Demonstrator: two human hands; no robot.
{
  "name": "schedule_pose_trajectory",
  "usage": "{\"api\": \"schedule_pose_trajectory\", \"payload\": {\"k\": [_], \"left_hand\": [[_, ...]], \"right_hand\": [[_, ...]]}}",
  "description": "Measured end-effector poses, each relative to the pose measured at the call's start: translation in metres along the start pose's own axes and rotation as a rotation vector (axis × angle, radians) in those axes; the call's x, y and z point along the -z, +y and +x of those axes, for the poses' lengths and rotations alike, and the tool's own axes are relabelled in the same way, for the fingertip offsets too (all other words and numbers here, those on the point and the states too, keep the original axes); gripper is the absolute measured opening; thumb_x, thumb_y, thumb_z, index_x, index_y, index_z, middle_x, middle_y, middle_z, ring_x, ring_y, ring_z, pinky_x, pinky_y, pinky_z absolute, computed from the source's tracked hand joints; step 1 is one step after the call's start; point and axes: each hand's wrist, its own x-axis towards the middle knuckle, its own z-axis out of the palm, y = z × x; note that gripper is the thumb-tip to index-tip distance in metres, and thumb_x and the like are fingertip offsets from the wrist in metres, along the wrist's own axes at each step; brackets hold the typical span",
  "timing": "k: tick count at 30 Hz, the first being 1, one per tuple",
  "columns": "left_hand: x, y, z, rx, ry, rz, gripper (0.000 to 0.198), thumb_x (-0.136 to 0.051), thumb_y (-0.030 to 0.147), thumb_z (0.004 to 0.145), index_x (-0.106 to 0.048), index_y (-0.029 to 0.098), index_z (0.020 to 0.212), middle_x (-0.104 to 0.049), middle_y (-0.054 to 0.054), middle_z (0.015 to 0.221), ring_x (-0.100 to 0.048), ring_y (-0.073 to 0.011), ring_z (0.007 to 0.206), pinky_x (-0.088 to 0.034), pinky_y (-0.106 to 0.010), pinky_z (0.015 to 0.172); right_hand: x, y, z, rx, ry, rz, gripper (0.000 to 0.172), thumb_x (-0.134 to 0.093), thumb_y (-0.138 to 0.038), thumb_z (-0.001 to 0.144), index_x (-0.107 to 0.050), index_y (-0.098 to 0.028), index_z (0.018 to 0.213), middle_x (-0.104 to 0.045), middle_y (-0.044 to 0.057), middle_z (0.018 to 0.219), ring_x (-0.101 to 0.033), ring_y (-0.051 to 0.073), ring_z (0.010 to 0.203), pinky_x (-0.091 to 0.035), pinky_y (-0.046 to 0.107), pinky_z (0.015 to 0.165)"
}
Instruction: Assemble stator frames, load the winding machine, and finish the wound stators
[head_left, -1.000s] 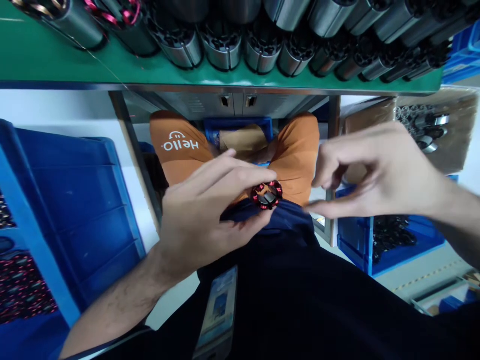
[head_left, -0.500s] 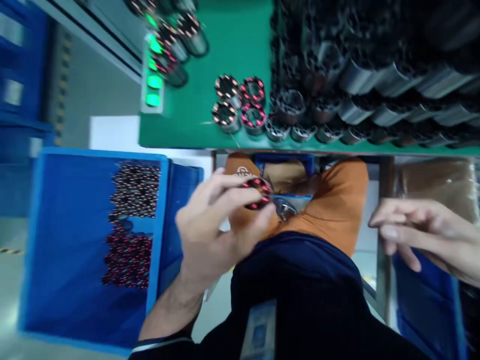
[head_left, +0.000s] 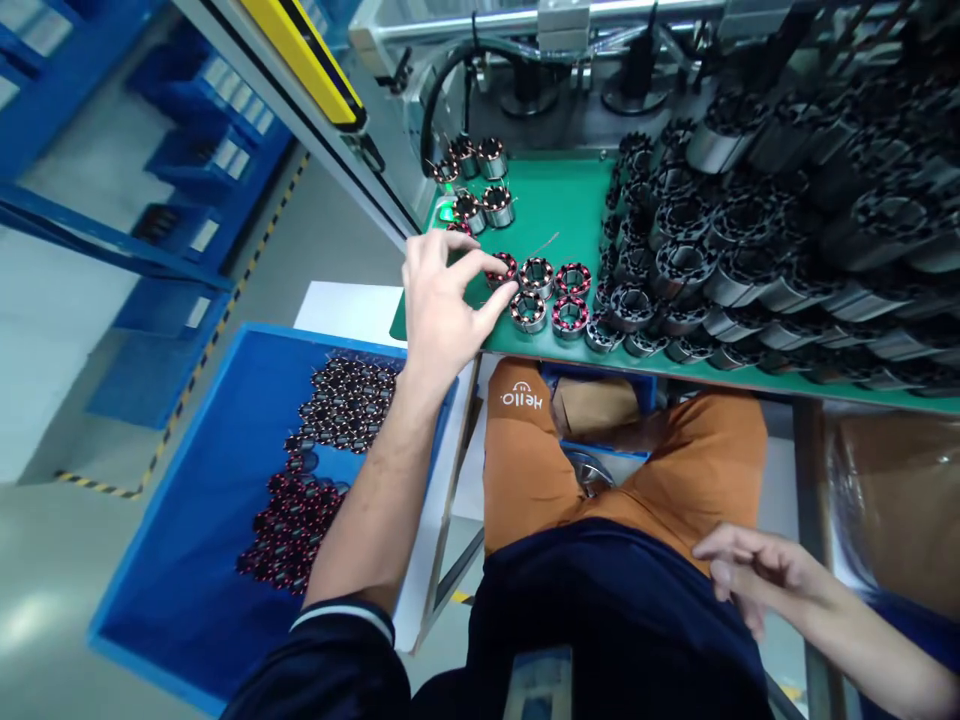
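My left hand [head_left: 450,305] is closed, thumb and fingers pinching a motor stator with red windings [head_left: 501,268] at the green bench top [head_left: 559,205]. Right beside it stand a few more stators: a copper-wound stator [head_left: 529,312] in front, another copper-wound stator [head_left: 537,277] behind that, and a red-wound stator [head_left: 571,316] to the right. Over my right thigh hovers my right hand [head_left: 765,578], its fingers loosely bent and apart, with nothing in it.
Unwound stator cores [head_left: 686,262] stand stacked in rows on the right of the bench. Several wound stators [head_left: 496,205] stand at the back left. A blue bin [head_left: 187,520] on the left holds many stators. Machine fixtures [head_left: 529,90] line the back.
My left hand has carried the red-wound stator from above my lap up to the bench, beside the others. My right hand has shifted lower and left in view. The head view has tilted.
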Motion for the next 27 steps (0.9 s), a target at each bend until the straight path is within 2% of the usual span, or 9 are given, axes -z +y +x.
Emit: {"api": "schedule_pose_trajectory", "payload": {"k": [4,9,12,14,16,19,23,25,27], "left_hand": [[0.009,-0.017,0.0,0.058,0.129,0.044,0.051,-0.095,0.048,0.096,-0.081,0.032,0.142,-0.072,-0.016,0.148,-0.062,-0.0472,0.152,-0.049,-0.075,0.139],[-0.015,-0.067,0.026,0.099,0.163,-0.067,0.06,-0.11,0.069,0.077,-0.083,0.033,0.116,-0.07,-0.015,0.144,-0.055,-0.0476,0.152,-0.041,-0.08,0.139],[-0.019,-0.07,0.035,0.138,0.138,-0.106,0.069,-0.105,0.085,0.078,-0.074,0.029,0.104,-0.074,-0.011,0.139,-0.057,-0.0418,0.151,-0.042,-0.077,0.137],[-0.006,-0.05,0.029,0.113,0.187,-0.12,0.069,-0.097,0.087,0.088,-0.068,0.026,0.101,-0.076,-0.005,0.126,-0.065,-0.0336,0.14,-0.053,-0.069,0.129],[0.016,-0.014,0.012,0.042,0.278,-0.171,0.062,-0.091,0.081,0.096,-0.065,0.025,0.105,-0.071,0.0,0.111,-0.074,-0.0248,0.12,-0.066,-0.058,0.113],[0.047,0.058,-0.03,-0.115,0.348,-0.393,0.069,-0.106,0.065,0.087,-0.065,0.026,0.126,-0.068,0.001,0.124,-0.085,-0.0235,0.113,-0.076,-0.05,0.095],[0.062,0.133,-0.081,-0.087,0.052,-0.555,0.053,-0.106,0.047,0.098,-0.074,0.025,0.134,-0.075,-0.006,0.137,-0.091,-0.0268,0.115,-0.084,-0.047,0.098],[0.054,0.151,-0.097,-0.081,-0.067,-0.607,0.044,-0.103,0.044,0.101,-0.079,0.027,0.134,-0.081,-0.006,0.136,-0.092,-0.0248,0.108,-0.085,-0.044,0.095],[0.042,0.158,-0.107,-0.097,-0.199,-0.662,0.046,-0.102,0.04,0.101,-0.079,0.032,0.14,-0.085,-0.004,0.139,-0.092,-0.0238,0.106,-0.085,-0.041,0.093]], "right_hand": [[0.002,0.009,-0.001,-0.013,0.063,0.034,0.08,-0.099,-0.097,0.08,-0.096,-0.021,0.108,-0.078,0.005,0.081,-0.07,0.016,0.059,-0.058,0.029,0.058],[-0.01,0.01,0.0,0.048,0.047,0.058,0.053,-0.105,-0.076,0.087,-0.098,-0.027,0.107,-0.081,0.005,0.084,-0.071,0.018,0.06,-0.061,0.033,0.06],[-0.014,0.011,0.003,0.086,0.019,0.06,0.048,-0.106,-0.071,0.089,-0.097,-0.027,0.106,-0.081,0.004,0.085,-0.068,0.017,0.059,-0.062,0.034,0.059],[-0.013,0.012,0.005,0.127,-0.019,0.046,0.045,-0.107,-0.066,0.091,-0.097,-0.026,0.109,-0.08,0.003,0.087,-0.069,0.017,0.064,-0.063,0.033,0.062],[-0.012,0.009,0.007,0.187,-0.017,0.02,0.041,-0.108,-0.061,0.093,-0.097,-0.026,0.111,-0.079,0.002,0.086,-0.07,0.017,0.067,-0.063,0.031,0.064],[-0.016,-0.012,0.008,0.287,0.105,-0.021,0.035,-0.104,-0.056,0.1,-0.096,-0.024,0.112,-0.079,0.002,0.084,-0.072,0.016,0.066,-0.063,0.03,0.066],[-0.033,-0.062,0.009,0.558,0.175,0.159,0.042,-0.088,-0.063,0.113,-0.09,-0.025,0.13,-0.087,0.005,0.097,-0.081,0.017,0.076,-0.069,0.027,0.07],[-0.039,-0.086,0.011,0.618,0.082,0.234,0.055,-0.087,-0.066,0.114,-0.082,-0.029,0.154,-0.091,0.006,0.116,-0.087,0.02,0.094,-0.073,0.028,0.079],[-0.041,-0.102,0.013,0.572,-0.035,0.216,0.07,-0.097,-0.059,0.107,-0.072,-0.033,0.168,-0.091,0.005,0.125,-0.09,0.022,0.106,-0.075,0.03,0.089]]}}
